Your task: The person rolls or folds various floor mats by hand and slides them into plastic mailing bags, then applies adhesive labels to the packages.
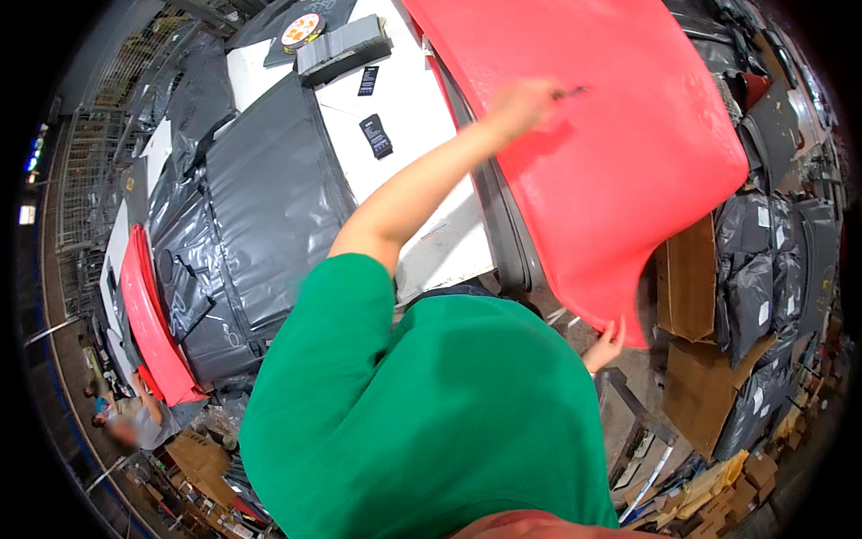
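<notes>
A large glossy red sheet (620,171) spreads over the far right of the work surface, one corner drooping toward me. Above it, my left hand (525,103) is closed around a small dark pointed tool (570,92), too blurred to name exactly. My right hand (606,346) pinches the drooping edge of the sheet between thumb and fingers. Under the sheet's left side, dark grey layers (507,225) show. Two groups of black printed tags (375,136) lie on the white table (440,247), left of my left forearm.
A stack of grey cards (344,49) and a round roll (303,31) sit at the table's back. Grey plastic bags (269,198) are piled to the left, beside another red sheet (157,314). Cardboard boxes (690,283) stand at right. A person (135,427) is at lower left.
</notes>
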Demonstrator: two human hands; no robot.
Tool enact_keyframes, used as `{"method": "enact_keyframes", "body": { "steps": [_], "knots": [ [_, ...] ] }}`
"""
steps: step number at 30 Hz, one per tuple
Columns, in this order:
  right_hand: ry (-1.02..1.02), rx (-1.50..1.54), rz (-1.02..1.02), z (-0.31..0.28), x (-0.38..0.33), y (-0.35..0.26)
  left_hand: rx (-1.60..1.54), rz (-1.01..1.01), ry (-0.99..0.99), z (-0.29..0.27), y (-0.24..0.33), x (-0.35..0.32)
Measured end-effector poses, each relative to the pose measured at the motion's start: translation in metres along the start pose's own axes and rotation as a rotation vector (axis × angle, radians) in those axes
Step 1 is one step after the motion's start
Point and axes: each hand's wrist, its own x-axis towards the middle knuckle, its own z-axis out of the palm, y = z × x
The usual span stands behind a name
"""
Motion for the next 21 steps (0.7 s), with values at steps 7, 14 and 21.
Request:
{"method": "enact_keyframes", "body": {
  "steps": [7,14,21],
  "knots": [
    [-0.163,-0.543,-0.749,-0.033,0.027,-0.208,0.064,0.543,-0.761,0.039,0.054,-0.093],
    [-0.339,-0.637,-1.001,-0.048,0.027,-0.318,0.143,0.2,-0.404,-0.051,0.045,-0.1],
    [-0.629,-0.198,-0.509,-0.004,0.046,-0.329,0.145,-0.081,-0.328,-0.124,0.047,-0.069]
  ]
}}
